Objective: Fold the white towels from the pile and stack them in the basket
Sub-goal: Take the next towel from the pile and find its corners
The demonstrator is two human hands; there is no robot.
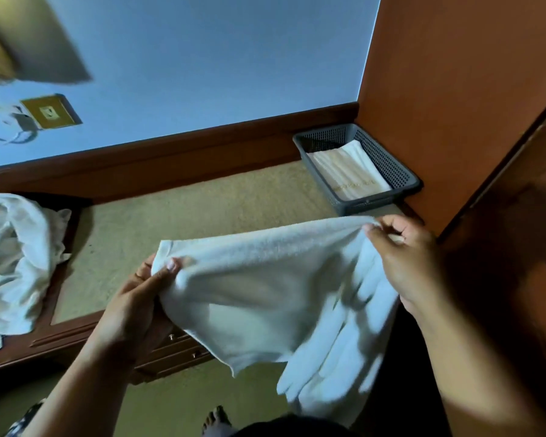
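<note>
- The thumb and fingers of the left hand (136,298) are curled and pinched on the near-left corner of a white towel (265,279); the thumb is pressed on top of the cloth.
- The fingers of the right hand (404,257) are bunched and pinched on the far-right corner of the same towel.
- The towel is held in the air between the two hands. Its upper edge is drawn almost taut, and its long axis runs from lower left to upper right.
- Below that edge the cloth hangs loose in folds over the front edge of the table (202,203); no fold is judged to be made yet.
- The basket (371,205) is set on the far-right corner of the table, beyond the right hand and near it. That hand is the nearer of the two.
- Folded towels (350,171) are already laid flat inside the basket.
- The pile (16,247) of unfolded white towels is heaped at the left end of the table, well apart from the basket and nearer the left hand.
</note>
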